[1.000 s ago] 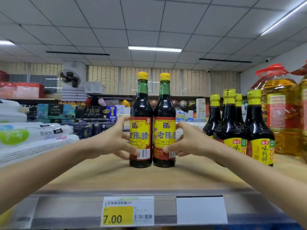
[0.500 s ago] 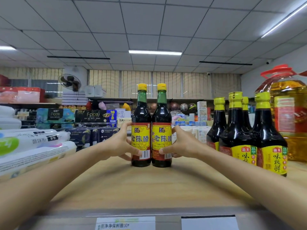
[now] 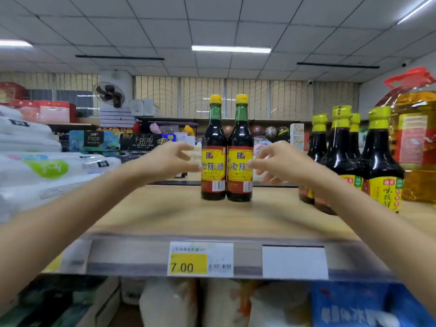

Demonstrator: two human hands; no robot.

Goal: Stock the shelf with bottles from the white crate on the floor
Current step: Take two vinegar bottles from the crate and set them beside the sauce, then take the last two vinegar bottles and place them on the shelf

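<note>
**Entry: two vinegar bottles, set on shelf**

Nearest, at 6 o'clock: price tag [image 3: 200, 258] on the shelf [image 3: 212, 218] edge.

My left hand [image 3: 165, 161] and right hand [image 3: 280, 162]: both spread, holding nothing, flanking the vinegar bottles [image 3: 226, 149], probably to square them.

The bottles stand upright and touching, labels forward for shoppers.

At 3 o'clock: soy bottles [image 3: 354, 161].

White crate: unseen.

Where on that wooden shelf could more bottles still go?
Bare wood lies in front of the two yellow-capped vinegar bottles, up to the shelf edge, and left of them toward the white plastic-wrapped packs. The right end is crowded with dark soy sauce bottles and a big oil jug.
</note>
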